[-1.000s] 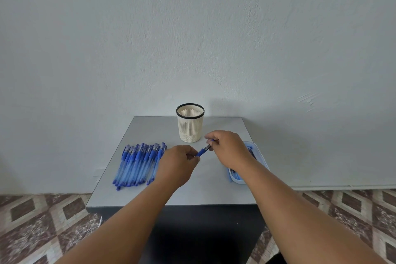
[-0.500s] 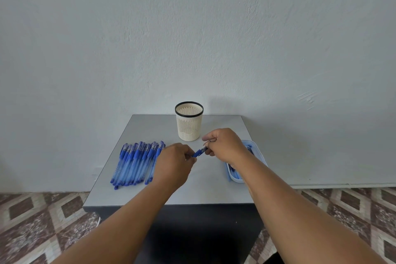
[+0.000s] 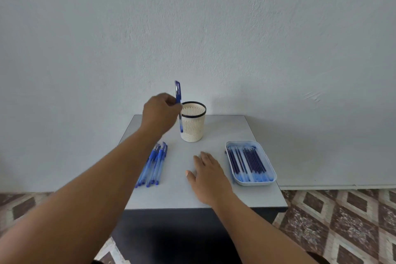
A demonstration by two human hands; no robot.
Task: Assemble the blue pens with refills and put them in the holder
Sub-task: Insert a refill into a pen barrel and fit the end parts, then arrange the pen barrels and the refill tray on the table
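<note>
I see the grey square table (image 3: pixel 175 195), its back edge against the wall. The white tray of dark blue refills (image 3: pixel 250 162) lies at the right edge, its corner nearly over it. The cream slotted holder with black rim (image 3: pixel 193 121) stands near the back edge. The loose blue pens (image 3: pixel 153 165) lie left. My right hand (image 3: pixel 209 174) rests flat, fingers spread, on free surface between pens and tray. My left hand (image 3: pixel 160 114) pinches one blue pen (image 3: pixel 178 105) upright, just beside the holder's left rim.
</note>
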